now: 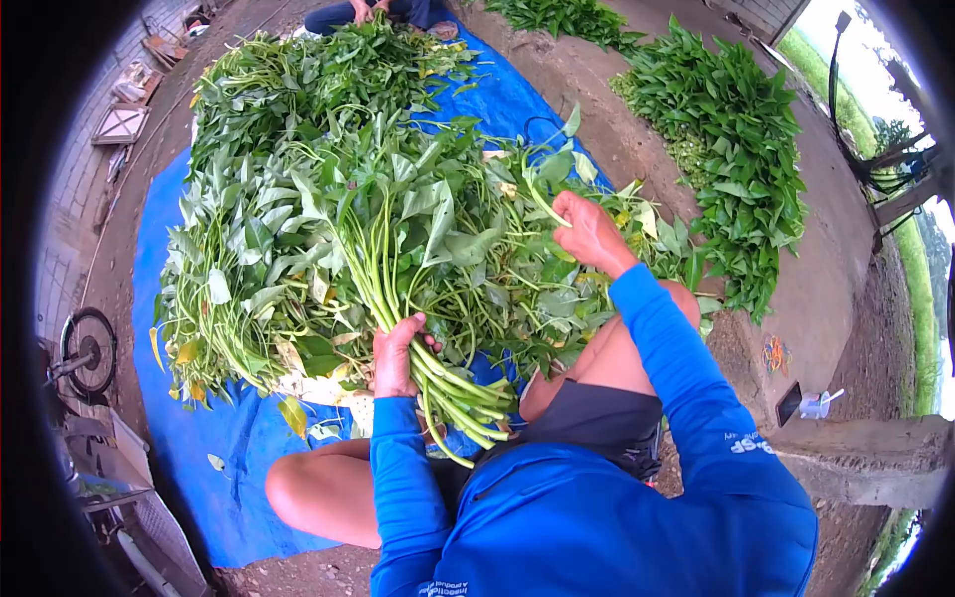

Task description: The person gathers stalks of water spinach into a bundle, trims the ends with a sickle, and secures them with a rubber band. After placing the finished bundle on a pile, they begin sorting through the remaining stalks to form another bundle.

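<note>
My left hand [395, 353] is closed around a bunch of leafy green stems [373, 264], which looks like water spinach. The cut ends point down toward my lap and the leaves fan out away from me. Off to the right, my right hand [589, 234] pinches a single green stem [542, 199] with leaves at its far end. Beneath and beyond both hands spreads a big heap of the same loose greens [259, 239], with some yellowed leaves mixed in.
The heap lies on a blue tarp [239, 478]. Bundled greens [736, 149] are laid on the concrete at the right. Another person's hands [368, 8] show at the top. A plastic cup [816, 404] and rubber bands [776, 353] sit at right; a wheel [90, 353] stands at left.
</note>
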`<state>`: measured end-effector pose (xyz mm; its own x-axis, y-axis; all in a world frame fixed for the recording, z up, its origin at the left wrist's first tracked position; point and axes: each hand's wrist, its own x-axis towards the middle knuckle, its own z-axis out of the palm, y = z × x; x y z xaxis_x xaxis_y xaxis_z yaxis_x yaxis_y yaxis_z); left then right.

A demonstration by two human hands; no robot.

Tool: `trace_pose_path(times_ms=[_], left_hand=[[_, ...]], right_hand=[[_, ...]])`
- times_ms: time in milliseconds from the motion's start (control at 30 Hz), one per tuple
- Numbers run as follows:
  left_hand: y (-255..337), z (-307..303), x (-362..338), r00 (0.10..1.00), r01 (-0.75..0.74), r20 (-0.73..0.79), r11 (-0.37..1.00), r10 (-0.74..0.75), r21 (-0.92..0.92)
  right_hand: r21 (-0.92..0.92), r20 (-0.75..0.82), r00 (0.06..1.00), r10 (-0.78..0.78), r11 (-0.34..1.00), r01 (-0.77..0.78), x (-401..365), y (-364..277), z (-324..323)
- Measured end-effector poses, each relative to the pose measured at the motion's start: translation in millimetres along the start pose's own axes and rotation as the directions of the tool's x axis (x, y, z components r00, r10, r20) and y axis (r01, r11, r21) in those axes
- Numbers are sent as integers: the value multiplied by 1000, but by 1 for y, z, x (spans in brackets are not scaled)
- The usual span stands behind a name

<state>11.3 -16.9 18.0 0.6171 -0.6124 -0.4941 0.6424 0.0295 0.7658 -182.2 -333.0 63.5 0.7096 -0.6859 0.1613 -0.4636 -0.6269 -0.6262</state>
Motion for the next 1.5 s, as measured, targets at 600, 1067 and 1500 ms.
trace_pose_path(times_ms=[600, 1067, 1500], left_hand=[[-42, -16, 23, 985, 171, 44, 983, -168, -65], [-98, -42, 48, 903, 423, 191, 874, -385, -240], [-95, -24, 35, 970, 235, -30, 963, -241, -134]], right_hand=[[550, -133, 846, 516, 749, -370, -8, 3, 14], [633, 53, 982, 180, 754, -173, -80, -113, 138], [351, 485, 760, 432, 700, -622, -152, -102, 191]])
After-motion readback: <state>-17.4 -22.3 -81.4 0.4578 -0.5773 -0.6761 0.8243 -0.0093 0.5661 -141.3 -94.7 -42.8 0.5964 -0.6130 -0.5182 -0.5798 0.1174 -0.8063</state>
